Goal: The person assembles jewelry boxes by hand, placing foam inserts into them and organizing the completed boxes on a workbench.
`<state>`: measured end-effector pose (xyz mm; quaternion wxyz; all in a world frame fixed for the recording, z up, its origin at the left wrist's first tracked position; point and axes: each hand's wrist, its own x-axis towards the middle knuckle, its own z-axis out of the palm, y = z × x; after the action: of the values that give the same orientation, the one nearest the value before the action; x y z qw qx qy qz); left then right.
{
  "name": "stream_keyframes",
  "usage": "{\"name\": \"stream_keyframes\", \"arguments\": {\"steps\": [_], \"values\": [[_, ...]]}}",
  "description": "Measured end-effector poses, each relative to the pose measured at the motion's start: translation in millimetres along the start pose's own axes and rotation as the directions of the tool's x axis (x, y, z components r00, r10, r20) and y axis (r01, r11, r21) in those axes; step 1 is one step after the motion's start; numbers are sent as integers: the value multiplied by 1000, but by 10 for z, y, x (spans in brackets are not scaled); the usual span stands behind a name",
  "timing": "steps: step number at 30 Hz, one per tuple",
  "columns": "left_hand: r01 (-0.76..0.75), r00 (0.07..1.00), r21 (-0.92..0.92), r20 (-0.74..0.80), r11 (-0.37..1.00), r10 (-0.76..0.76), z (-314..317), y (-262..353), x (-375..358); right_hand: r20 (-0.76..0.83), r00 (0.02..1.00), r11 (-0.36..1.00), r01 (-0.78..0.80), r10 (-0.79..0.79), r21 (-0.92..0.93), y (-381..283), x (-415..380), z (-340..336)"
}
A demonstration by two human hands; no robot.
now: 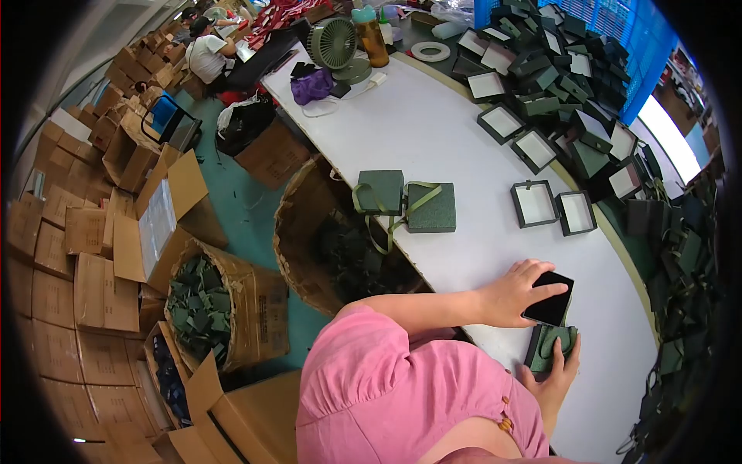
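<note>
My left hand [516, 295] reaches across the white table and grips a square box piece [550, 303] with a black face, thumb and fingers at its near side and edge. Just below it, my right hand [558, 380] holds a small dark green box [546, 344] against the tabletop, fingers curled along its side. A green ribbon appears to lie over that box. Further up the table are two open box trays [535, 204] with white insides. Two closed green boxes with ribbon [430, 207] sit at the table's left edge, their ribbon ends hanging over it.
A large heap of green boxes [541, 77] lines the table's far right side. Left of the table stand cartons of green pieces [202, 298]. A fan [334, 46], bottle [371, 39] and tape roll [430, 51] stand at the far end. A person [207, 54] sits beyond.
</note>
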<state>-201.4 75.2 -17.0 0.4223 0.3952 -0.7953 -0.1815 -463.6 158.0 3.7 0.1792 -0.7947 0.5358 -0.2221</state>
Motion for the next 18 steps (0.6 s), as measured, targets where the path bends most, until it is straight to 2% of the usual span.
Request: {"name": "stream_keyframes", "arguments": {"steps": [2,4,5,7,8,10,14,17,18], "values": [[-41,999,48,-5,998,42,94,-37,-35,-70,997,999,39,-39,-1,158,-47,150],[35,999,48,18,998,-36,-34,-50,20,-82,991,982,118,-106,149,144,100,106],[116,992,81,47,990,-120,-93,-58,25,-76,981,972,186,-177,141,83,190,22],[168,985,51,-44,984,-166,-260,48,116,-48,963,949,270,-266,163,25,324,-139],[160,984,2,-77,987,-160,-290,14,123,-55,947,926,320,-315,201,11,438,-156],[126,989,128,-88,984,-115,-447,90,150,-76,912,891,409,-402,197,-16,570,-195],[87,981,157,-188,984,-56,-540,75,168,-63,913,893,406,-402,193,-18,674,-243],[34,999,214,-34,976,-27,-608,165,199,-17,902,871,422,-432,252,16,733,-319],[21,1000,161,14,987,-23,-611,158,179,22,890,856,430,-455,286,36,747,-353]]}}
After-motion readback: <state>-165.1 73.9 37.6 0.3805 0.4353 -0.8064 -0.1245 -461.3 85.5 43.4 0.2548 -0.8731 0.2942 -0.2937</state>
